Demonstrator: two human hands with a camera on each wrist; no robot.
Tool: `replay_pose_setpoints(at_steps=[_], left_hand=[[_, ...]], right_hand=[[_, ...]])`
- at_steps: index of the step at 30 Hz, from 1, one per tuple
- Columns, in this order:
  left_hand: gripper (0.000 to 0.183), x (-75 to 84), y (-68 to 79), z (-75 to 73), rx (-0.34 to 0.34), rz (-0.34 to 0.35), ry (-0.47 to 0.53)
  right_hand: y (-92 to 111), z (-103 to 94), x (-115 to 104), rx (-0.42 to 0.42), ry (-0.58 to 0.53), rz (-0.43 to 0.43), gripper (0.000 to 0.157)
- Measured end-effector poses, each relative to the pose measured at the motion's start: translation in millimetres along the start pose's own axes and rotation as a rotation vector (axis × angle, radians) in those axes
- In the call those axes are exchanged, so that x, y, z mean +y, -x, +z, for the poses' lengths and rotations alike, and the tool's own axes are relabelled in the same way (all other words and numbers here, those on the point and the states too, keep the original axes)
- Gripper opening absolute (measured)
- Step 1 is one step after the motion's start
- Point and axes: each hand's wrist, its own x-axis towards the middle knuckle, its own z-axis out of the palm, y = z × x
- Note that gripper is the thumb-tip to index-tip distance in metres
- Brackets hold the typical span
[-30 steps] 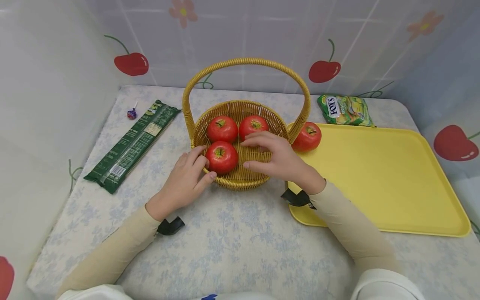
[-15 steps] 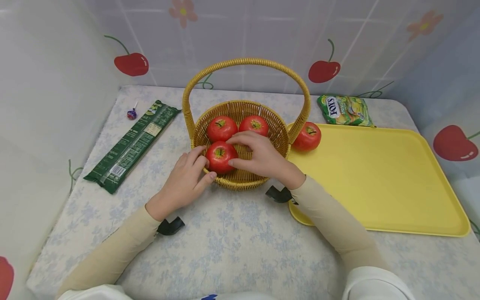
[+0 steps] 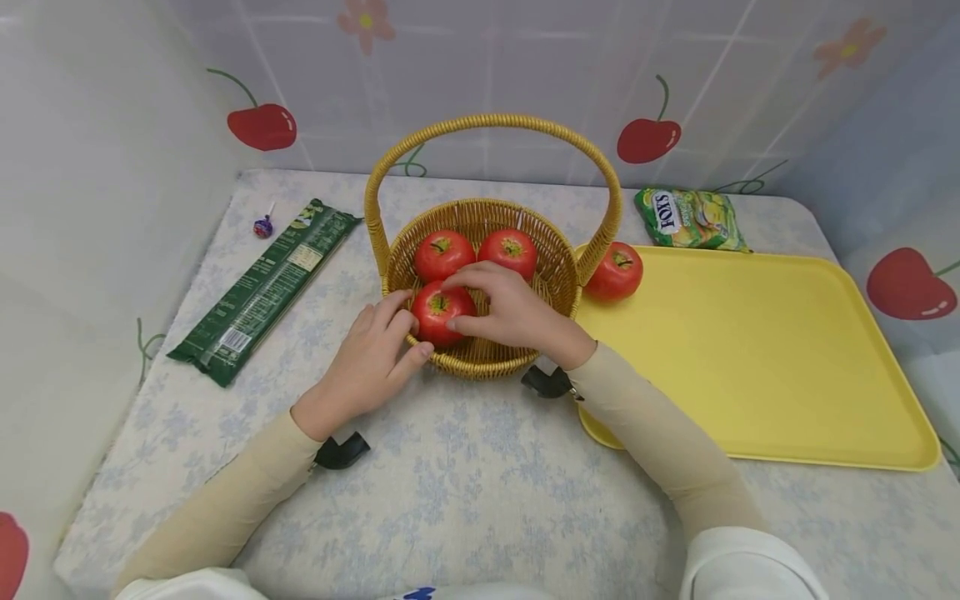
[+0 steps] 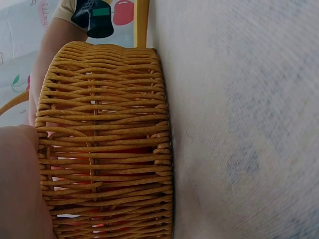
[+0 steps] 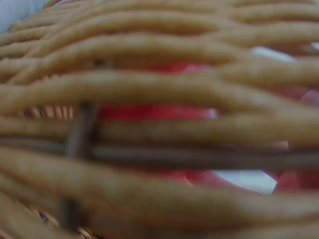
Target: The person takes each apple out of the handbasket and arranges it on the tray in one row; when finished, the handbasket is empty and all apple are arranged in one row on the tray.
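Observation:
A wicker basket (image 3: pixel 480 368) with a tall arched handle stands in the middle of the head view. Three red apples lie in it: a back-left apple (image 3: pixel 444 256), a back-right apple (image 3: pixel 508 250) and a front apple (image 3: pixel 435 310). My left hand (image 3: pixel 367 367) grips the basket's left front rim, fingers over the edge and thumb outside. Reaching in from the right, my right hand (image 3: pixel 510 310) holds the front apple between thumb and fingers. Wicker fills the right wrist view, with blurred red behind the basket's weave (image 5: pixel 149 84).
Another apple (image 3: pixel 615 273) sits at the left end of a yellow tray (image 3: pixel 757 358). Behind the tray lies a green candy bag (image 3: pixel 692 220). A long green packet (image 3: pixel 266 292) and a lollipop (image 3: pixel 263 227) are on the left of the cloth-covered table (image 3: pixel 480 492).
My right hand has moved left inside the basket, from beside the front apple onto it. The left hand and the basket have stayed in place.

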Motion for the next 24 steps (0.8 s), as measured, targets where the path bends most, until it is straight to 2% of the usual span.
replay_pose_setpoints(at_steps=[9,17,24], left_hand=[[0.076,-0.6,0.0,0.3,-0.006,-0.003,-0.004],[0.068,-1.8,-1.4,0.0,-0.001,0.008,-0.017],[0.076,-0.5,-1.3,-0.1,0.001,0.009,-0.015]], right_hand=[[-5.2,3.3,4.4,-0.060,-0.041,-0.015,0.039],[-9.0,4.5,9.3,-0.136,-0.096,0.031,0.039],[-8.7,5.9,8.7,-0.124,-0.084,0.049,0.037]])
